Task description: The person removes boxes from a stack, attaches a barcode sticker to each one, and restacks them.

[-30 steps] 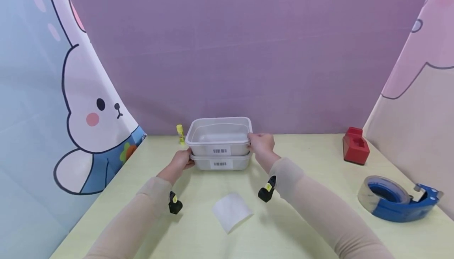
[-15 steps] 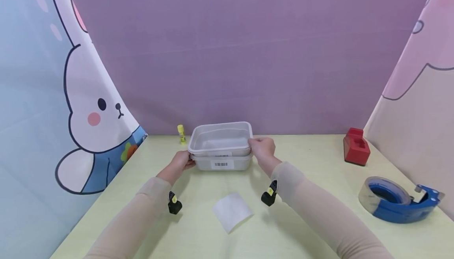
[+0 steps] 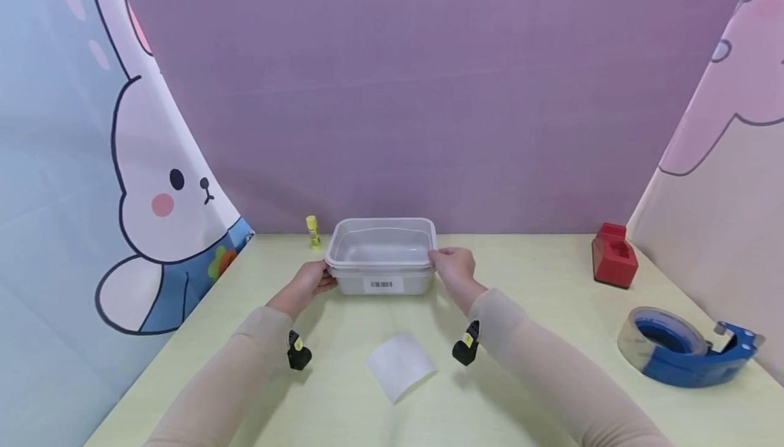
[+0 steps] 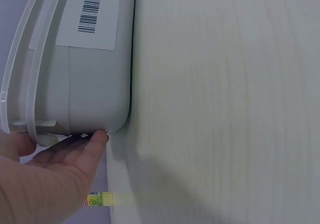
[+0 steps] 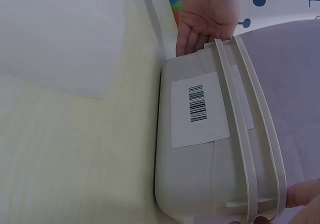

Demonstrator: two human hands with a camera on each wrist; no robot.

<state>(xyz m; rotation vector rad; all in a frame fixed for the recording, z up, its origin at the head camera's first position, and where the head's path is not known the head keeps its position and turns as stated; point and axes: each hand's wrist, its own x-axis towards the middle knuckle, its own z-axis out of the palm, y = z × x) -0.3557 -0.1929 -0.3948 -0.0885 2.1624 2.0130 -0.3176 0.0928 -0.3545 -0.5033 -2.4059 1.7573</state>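
Two translucent white plastic food containers stand nested at the back of the table. The upper container (image 3: pixel 381 262) sits deep inside the lower container (image 3: pixel 418 285), their rims close together. A white barcode label (image 5: pixel 199 109) shows on the lower one's front; the upper one's label is mostly covered. My left hand (image 3: pixel 306 284) holds the left end, its thumb at the rims and fingers along the lower container's side. My right hand (image 3: pixel 454 268) pinches the rim at the right end. The upper container has nothing visible inside.
A yellow glue stick (image 3: pixel 313 233) stands just left of the containers. A white sheet of paper (image 3: pixel 401 367) lies in front. At the right are a red block-shaped holder (image 3: pixel 614 256) and a blue tape dispenser (image 3: pixel 692 362) with clear tape. A purple backdrop (image 3: pixel 392 93) rises behind.
The upper container has gone down into the lower one, tilting midway and now level. My right hand has lowered with it; my left hand has stayed nearly in place.
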